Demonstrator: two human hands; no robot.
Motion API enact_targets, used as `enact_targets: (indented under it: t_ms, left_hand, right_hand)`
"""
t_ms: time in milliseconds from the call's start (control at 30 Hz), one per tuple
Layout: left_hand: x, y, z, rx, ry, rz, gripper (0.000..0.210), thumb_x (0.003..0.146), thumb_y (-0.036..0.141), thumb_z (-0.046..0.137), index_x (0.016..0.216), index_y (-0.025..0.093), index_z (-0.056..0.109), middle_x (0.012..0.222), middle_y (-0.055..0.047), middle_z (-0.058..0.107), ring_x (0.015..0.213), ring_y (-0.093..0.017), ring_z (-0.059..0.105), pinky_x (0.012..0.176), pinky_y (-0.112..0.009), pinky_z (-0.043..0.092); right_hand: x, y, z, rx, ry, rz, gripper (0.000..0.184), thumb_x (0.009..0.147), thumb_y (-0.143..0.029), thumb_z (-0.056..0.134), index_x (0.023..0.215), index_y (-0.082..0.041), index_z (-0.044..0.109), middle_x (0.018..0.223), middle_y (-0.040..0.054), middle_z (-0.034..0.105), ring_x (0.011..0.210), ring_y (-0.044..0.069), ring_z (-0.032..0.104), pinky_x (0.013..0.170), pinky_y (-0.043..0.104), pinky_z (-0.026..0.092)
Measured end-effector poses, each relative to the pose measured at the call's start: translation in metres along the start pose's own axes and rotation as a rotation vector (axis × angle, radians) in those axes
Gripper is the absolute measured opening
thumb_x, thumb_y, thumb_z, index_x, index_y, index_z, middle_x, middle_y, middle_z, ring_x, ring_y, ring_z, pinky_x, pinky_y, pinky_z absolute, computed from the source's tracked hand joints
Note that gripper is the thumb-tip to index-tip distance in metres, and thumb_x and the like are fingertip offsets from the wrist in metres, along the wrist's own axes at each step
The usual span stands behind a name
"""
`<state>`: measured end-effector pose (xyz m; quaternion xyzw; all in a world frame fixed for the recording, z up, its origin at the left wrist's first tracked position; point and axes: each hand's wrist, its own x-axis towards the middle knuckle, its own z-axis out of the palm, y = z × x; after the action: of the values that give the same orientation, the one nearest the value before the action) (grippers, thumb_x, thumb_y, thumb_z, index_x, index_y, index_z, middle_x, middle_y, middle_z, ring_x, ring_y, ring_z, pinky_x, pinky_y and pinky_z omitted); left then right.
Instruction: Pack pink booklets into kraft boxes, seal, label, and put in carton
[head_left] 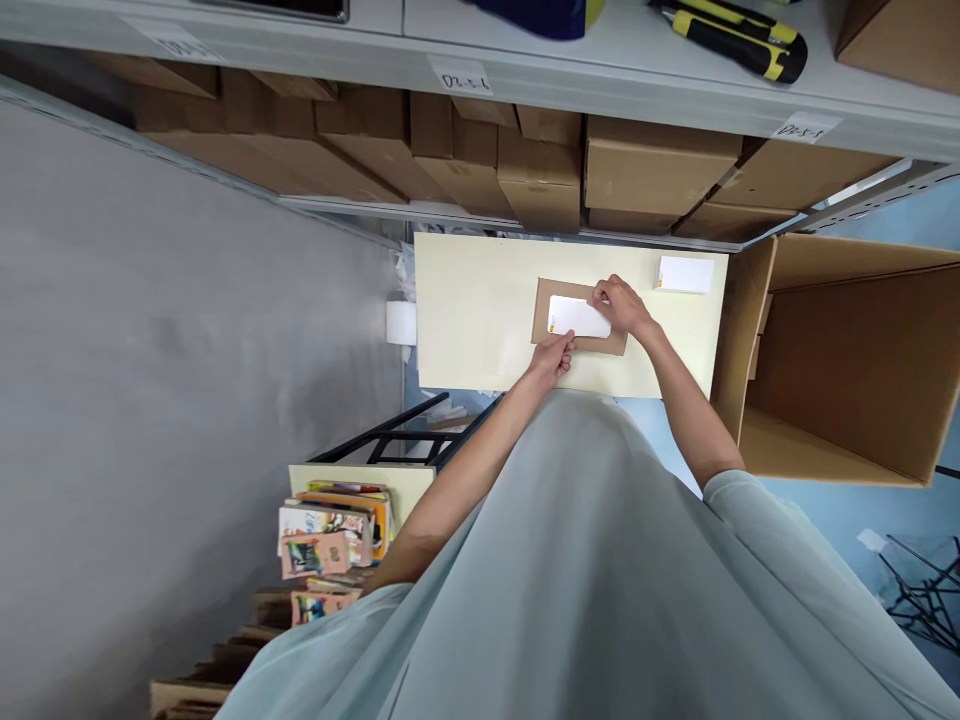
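A flat brown cardboard piece lies on a small cream table. On it rests a white card or label with a small yellow mark at its left end. My left hand pinches the near edge of the white card and the cardboard. My right hand presses its fingers on the card's far right corner. A second small white card lies at the table's far right corner, apart from both hands.
A large open cardboard box stands right of the table. Shelving with brown boxes runs behind; a yellow-black tool lies on the upper shelf. Stacked colourful books sit lower left by a black frame. A grey wall fills the left.
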<state>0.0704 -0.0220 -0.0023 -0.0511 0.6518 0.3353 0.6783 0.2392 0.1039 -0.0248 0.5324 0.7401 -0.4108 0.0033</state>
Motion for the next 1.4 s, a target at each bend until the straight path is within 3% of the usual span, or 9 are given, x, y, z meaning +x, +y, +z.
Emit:
enact_targets:
  t_ms: [233, 400, 867, 1133, 1267, 1400]
  left_hand:
    - [-0.001, 0.000, -0.002, 0.008, -0.007, 0.001, 0.037, 0.085, 0.033, 0.096, 0.081, 0.017, 0.063, 0.067, 0.006, 0.059, 0.046, -0.001, 0.039, 0.044, -0.015, 0.031]
    - [0.004, 0.000, -0.001, -0.015, 0.015, -0.048, 0.031, 0.086, 0.026, 0.094, 0.080, 0.016, 0.065, 0.065, 0.006, 0.061, 0.043, -0.001, 0.041, 0.044, -0.015, 0.033]
    - [0.015, 0.010, -0.008, 0.049, -0.038, -0.145, 0.011, 0.094, 0.019, 0.083, 0.092, 0.011, 0.076, 0.064, -0.001, 0.072, 0.040, -0.002, 0.046, 0.040, -0.015, 0.037]
    - [0.012, 0.005, -0.012, 0.227, -0.070, -0.146, 0.020, 0.100, 0.029, 0.076, 0.093, 0.011, 0.083, 0.073, -0.005, 0.077, 0.044, -0.003, 0.048, 0.045, -0.016, 0.041]
    - [0.003, 0.004, -0.021, 0.456, -0.119, 0.008, 0.029, 0.102, 0.040, 0.072, 0.095, 0.014, 0.084, 0.091, -0.011, 0.084, 0.050, -0.007, 0.054, 0.053, -0.022, 0.049]
    - [-0.003, 0.012, -0.035, 0.777, -0.030, 0.501, 0.037, 0.109, 0.043, 0.057, 0.117, 0.018, 0.083, 0.107, -0.012, 0.085, 0.076, -0.019, 0.074, 0.081, -0.033, 0.062]
  right_hand:
    - [0.001, 0.010, 0.001, 0.098, 0.022, -0.066, 0.011, 0.100, -0.027, 0.065, 0.091, -0.022, 0.068, 0.106, 0.0071, 0.064, 0.094, 0.023, 0.060, 0.089, 0.036, 0.051]
    - [0.005, 0.009, 0.001, 0.057, -0.002, -0.020, 0.012, 0.097, -0.027, 0.068, 0.087, -0.021, 0.070, 0.106, 0.0076, 0.064, 0.090, 0.023, 0.060, 0.087, 0.036, 0.052]
    - [0.014, -0.002, -0.003, -0.102, -0.087, 0.041, 0.010, 0.097, -0.026, 0.069, 0.094, -0.019, 0.075, 0.117, 0.0120, 0.070, 0.104, 0.029, 0.069, 0.099, 0.044, 0.059]
    - [0.016, -0.005, -0.006, -0.108, -0.108, 0.039, 0.009, 0.094, -0.024, 0.070, 0.092, -0.017, 0.075, 0.121, 0.0137, 0.071, 0.104, 0.028, 0.071, 0.106, 0.044, 0.058]
    - [0.015, -0.004, -0.008, -0.072, -0.088, 0.053, 0.013, 0.089, -0.018, 0.071, 0.102, -0.016, 0.076, 0.121, 0.0134, 0.073, 0.104, 0.028, 0.071, 0.104, 0.043, 0.059]
    - [0.001, -0.009, -0.007, -0.104, -0.045, 0.032, 0.029, 0.090, -0.007, 0.061, 0.114, -0.015, 0.074, 0.128, 0.0158, 0.073, 0.114, 0.030, 0.069, 0.107, 0.045, 0.058]
